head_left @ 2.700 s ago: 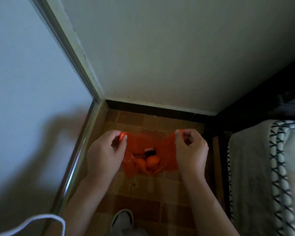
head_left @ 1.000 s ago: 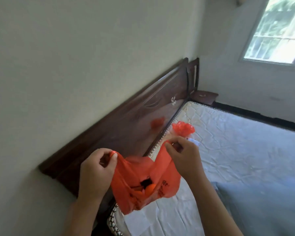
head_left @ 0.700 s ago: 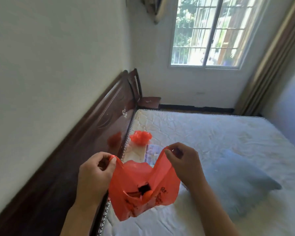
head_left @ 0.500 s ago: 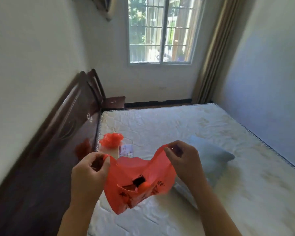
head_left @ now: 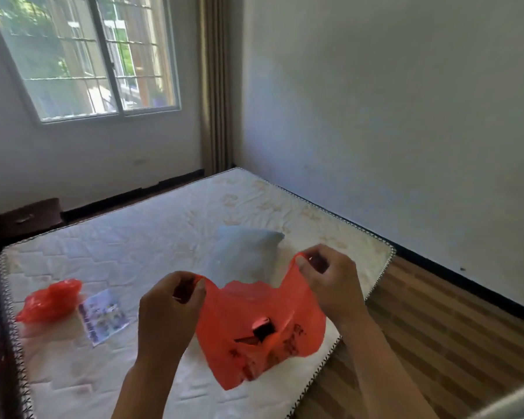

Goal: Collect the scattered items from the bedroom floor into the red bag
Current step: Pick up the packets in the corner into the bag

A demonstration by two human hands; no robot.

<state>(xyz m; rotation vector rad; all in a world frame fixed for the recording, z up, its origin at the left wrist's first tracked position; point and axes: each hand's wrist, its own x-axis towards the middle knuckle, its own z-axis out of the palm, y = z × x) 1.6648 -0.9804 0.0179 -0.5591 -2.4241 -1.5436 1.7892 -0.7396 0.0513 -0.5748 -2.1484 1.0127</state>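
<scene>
The red plastic bag (head_left: 263, 334) hangs in the air over the bed's near edge, held wide by its two handles. My left hand (head_left: 170, 309) pinches the left handle and my right hand (head_left: 330, 282) pinches the right one. Through the thin plastic a small dark item (head_left: 263, 328) and some black print show; the rest of the contents is hidden.
A bare white mattress (head_left: 139, 237) fills the middle, with a pale blue pillow (head_left: 245, 252), a crumpled red bag (head_left: 50, 300) and a printed leaflet (head_left: 103, 316) on it. Wood-pattern floor (head_left: 436, 328) runs along the right wall. A dark nightstand (head_left: 28, 219) and a window (head_left: 85, 55) are at left.
The view has swung right from the floor corner past the headboard to the bed and right wall. Both hands have kept hold of the bag's handles throughout.
</scene>
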